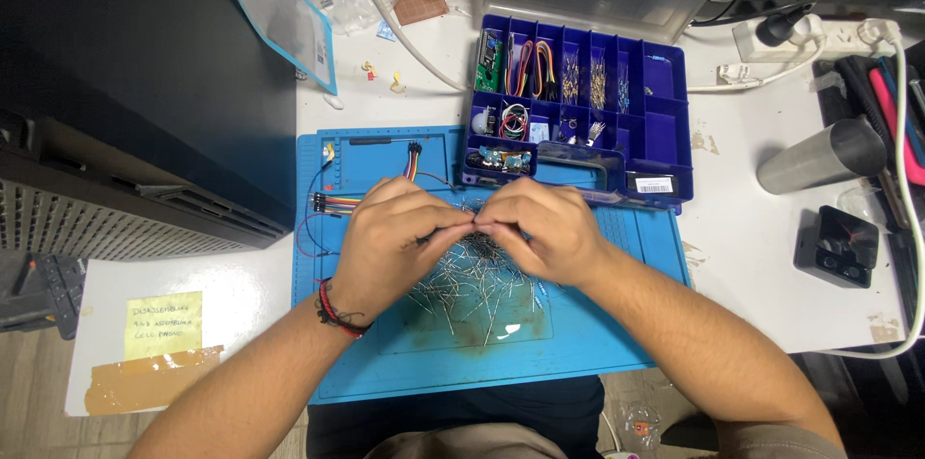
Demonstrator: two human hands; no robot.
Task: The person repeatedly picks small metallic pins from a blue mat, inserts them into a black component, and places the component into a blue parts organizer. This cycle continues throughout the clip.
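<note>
My left hand [390, 242] and my right hand [540, 228] meet fingertip to fingertip above a blue work mat [578, 343]. Between the pinched fingers sits a small thin metal-legged part, too small to make out. Under both hands lies a loose heap of several thin wire-legged components [472, 290] spread over the mat. A bundle of coloured jumper wires [337, 201] lies on the mat just left of my left hand. My left wrist wears a red and black band.
A blue compartment box [665, 127] with wires and small parts stands open behind the mat. A metal cylinder [819, 158], a black square device [836, 245] and a power strip [829, 35] lie right. A yellow note [162, 324] is stuck at left.
</note>
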